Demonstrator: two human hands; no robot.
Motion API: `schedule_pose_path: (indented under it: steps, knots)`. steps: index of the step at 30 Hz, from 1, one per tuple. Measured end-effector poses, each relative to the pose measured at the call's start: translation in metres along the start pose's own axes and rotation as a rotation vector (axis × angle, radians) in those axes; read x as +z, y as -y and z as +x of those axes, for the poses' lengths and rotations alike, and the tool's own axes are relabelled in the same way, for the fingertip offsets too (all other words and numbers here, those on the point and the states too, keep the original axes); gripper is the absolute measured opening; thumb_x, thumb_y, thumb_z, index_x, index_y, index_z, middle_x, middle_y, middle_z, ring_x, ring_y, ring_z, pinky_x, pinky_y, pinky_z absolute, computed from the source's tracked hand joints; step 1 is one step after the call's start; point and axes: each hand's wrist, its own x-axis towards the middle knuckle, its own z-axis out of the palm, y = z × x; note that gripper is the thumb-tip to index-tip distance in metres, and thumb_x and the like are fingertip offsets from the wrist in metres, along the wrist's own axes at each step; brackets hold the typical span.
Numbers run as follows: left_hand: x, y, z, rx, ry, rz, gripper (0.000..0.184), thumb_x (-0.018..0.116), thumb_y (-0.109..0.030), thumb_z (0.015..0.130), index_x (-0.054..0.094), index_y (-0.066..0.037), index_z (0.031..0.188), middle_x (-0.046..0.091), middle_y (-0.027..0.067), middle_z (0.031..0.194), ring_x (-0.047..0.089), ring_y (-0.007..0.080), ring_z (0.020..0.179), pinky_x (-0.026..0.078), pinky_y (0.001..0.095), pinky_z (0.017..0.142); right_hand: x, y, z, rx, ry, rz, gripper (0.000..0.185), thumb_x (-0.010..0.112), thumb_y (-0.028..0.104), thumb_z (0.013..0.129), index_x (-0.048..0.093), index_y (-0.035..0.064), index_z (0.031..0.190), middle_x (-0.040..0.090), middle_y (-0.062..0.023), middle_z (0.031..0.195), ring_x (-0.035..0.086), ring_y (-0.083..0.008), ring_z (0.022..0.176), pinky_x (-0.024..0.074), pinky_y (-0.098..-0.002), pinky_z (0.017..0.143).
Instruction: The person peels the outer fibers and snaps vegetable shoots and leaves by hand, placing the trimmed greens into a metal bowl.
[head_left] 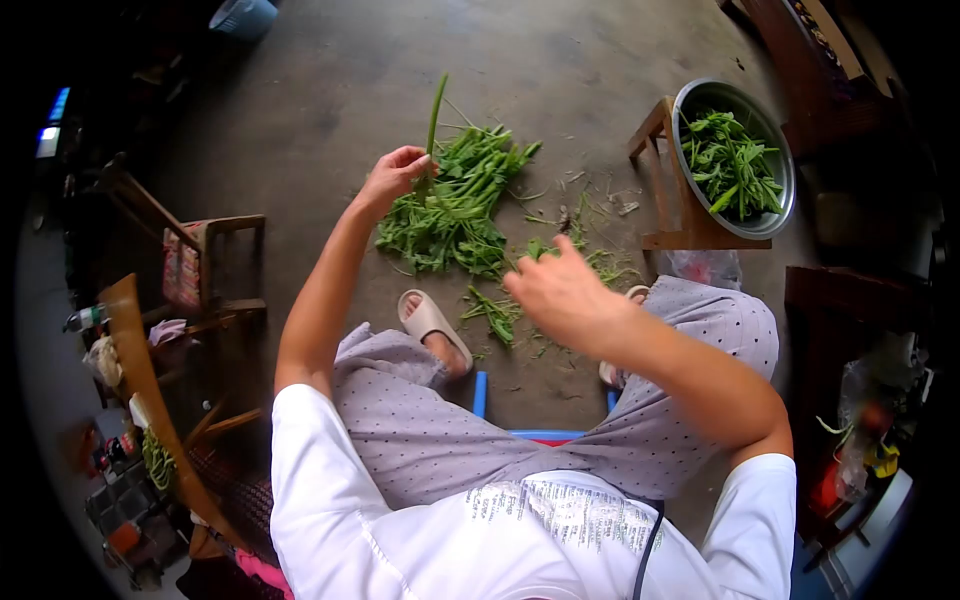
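My left hand [400,172] pinches a thick green stalk [436,115], which stands upright above its fingers. Below and beside that hand, a large heap of leafy green vegetables [455,205] lies on the floor. My right hand [560,288], slightly blurred, hangs above loose trimmings between my feet. Its fingers look apart, and I make out nothing held in them. Small leafy scraps [492,318] lie beneath it, near my left slipper [436,328]. To the right, a metal basin [785,200] holds more picked greens [732,165].
The basin rests on a wooden stool [690,242], with a clear plastic bag [706,268] beside it. A small wooden chair [205,250] stands at left. Torn bits [610,205] litter the concrete floor [560,80]. A blue bucket [243,18] is at the far left.
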Motion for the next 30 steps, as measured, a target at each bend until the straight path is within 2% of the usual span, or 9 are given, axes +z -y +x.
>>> schedule_pose_path:
  steps: [4, 7, 11, 13, 15, 18, 21, 23, 30]
  knots:
    - [0.035, -0.098, -0.085, 0.086, 0.075, -0.224, 0.025, 0.055, -0.019, 0.094, 0.057, -0.003, 0.113, 0.065, 0.0066, 0.104, 0.063, 0.0151, 0.096, 0.053, 0.0278, 0.08, -0.037, -0.016, -0.001, 0.07, -0.523, 0.092, 0.014, 0.058, 0.003, 0.074, 0.06, 0.0052, 0.088, 0.06, -0.0101, 0.088, 0.057, -0.0272, 0.089, 0.0421, -0.0392, 0.079]
    - [0.067, -0.128, -0.132, 0.173, 0.065, -0.279, 0.029, 0.054, -0.016, 0.095, 0.053, -0.001, 0.119, 0.063, 0.0102, 0.108, 0.062, 0.0164, 0.101, 0.053, 0.0309, 0.086, -0.069, -0.01, -0.008, 0.085, -0.868, 0.362, 0.019, 0.06, 0.011, 0.081, 0.062, 0.0032, 0.099, 0.063, -0.0114, 0.09, 0.057, -0.029, 0.091, 0.0445, -0.0388, 0.079]
    - [0.108, -0.141, -0.18, 0.296, 0.048, -0.346, 0.03, 0.053, -0.015, 0.095, 0.05, -0.003, 0.122, 0.061, 0.0118, 0.114, 0.061, 0.0167, 0.102, 0.053, 0.0297, 0.084, -0.079, 0.007, -0.019, 0.067, -0.859, 0.609, 0.023, 0.06, 0.017, 0.086, 0.062, 0.0027, 0.104, 0.065, -0.0115, 0.092, 0.06, -0.0267, 0.087, 0.0464, -0.0373, 0.076]
    - [0.123, -0.144, -0.196, 0.366, 0.011, -0.358, 0.029, 0.053, -0.015, 0.095, 0.051, -0.004, 0.122, 0.061, 0.0118, 0.113, 0.061, 0.017, 0.103, 0.053, 0.0297, 0.085, -0.079, 0.018, -0.024, 0.031, -0.692, 1.004, 0.022, 0.06, 0.017, 0.088, 0.062, 0.0012, 0.104, 0.065, -0.0133, 0.092, 0.06, -0.0223, 0.077, 0.0468, -0.0336, 0.068]
    - [0.13, -0.142, -0.208, 0.399, -0.011, -0.328, 0.028, 0.054, -0.017, 0.095, 0.053, -0.004, 0.12, 0.062, 0.0098, 0.111, 0.062, 0.0152, 0.098, 0.052, 0.0266, 0.083, -0.076, 0.026, -0.029, -0.025, -0.765, 1.063, 0.02, 0.058, 0.015, 0.09, 0.062, -0.0002, 0.102, 0.063, -0.0135, 0.089, 0.057, -0.0184, 0.068, 0.0451, -0.0309, 0.061]
    - [0.128, -0.133, -0.224, 0.538, -0.196, 0.015, 0.026, 0.056, -0.021, 0.094, 0.057, -0.006, 0.116, 0.062, 0.0103, 0.11, 0.06, 0.0147, 0.099, 0.05, 0.0252, 0.083, -0.088, 0.034, -0.044, 0.01, -0.748, 1.014, 0.016, 0.057, 0.009, 0.089, 0.062, -0.001, 0.101, 0.061, -0.0128, 0.085, 0.056, -0.02, 0.067, 0.0445, -0.0319, 0.059]
    - [0.125, -0.13, -0.239, 0.935, -0.762, 0.663, 0.027, 0.06, -0.024, 0.091, 0.061, -0.009, 0.114, 0.061, 0.0103, 0.109, 0.058, 0.0166, 0.1, 0.046, 0.0309, 0.089, -0.093, 0.037, -0.052, -0.042, -0.753, 0.852, 0.014, 0.058, 0.003, 0.086, 0.062, -0.0019, 0.099, 0.059, -0.012, 0.083, 0.058, -0.0215, 0.068, 0.0452, -0.0325, 0.06]
    - [0.129, -0.14, -0.25, 1.223, -0.792, 1.155, 0.028, 0.065, -0.02, 0.086, 0.063, -0.012, 0.113, 0.06, 0.0106, 0.112, 0.056, 0.0195, 0.104, 0.04, 0.0382, 0.097, -0.092, 0.042, -0.054, -0.082, -0.825, 0.852, 0.015, 0.059, -0.002, 0.083, 0.063, -0.0019, 0.097, 0.058, -0.0131, 0.084, 0.059, -0.022, 0.07, 0.0458, -0.032, 0.063]
    - [0.113, -0.117, -0.233, 1.225, -0.516, 0.809, 0.018, 0.071, -0.011, 0.077, 0.071, -0.012, 0.095, 0.067, 0.0014, 0.088, 0.064, 0.017, 0.08, 0.042, 0.0424, 0.096, -0.094, 0.041, -0.047, -0.112, -0.86, 0.498, 0.028, 0.059, -0.009, 0.076, 0.065, 0.0039, 0.1, 0.058, -0.0109, 0.085, 0.057, -0.0292, 0.082, 0.0464, -0.0378, 0.07]
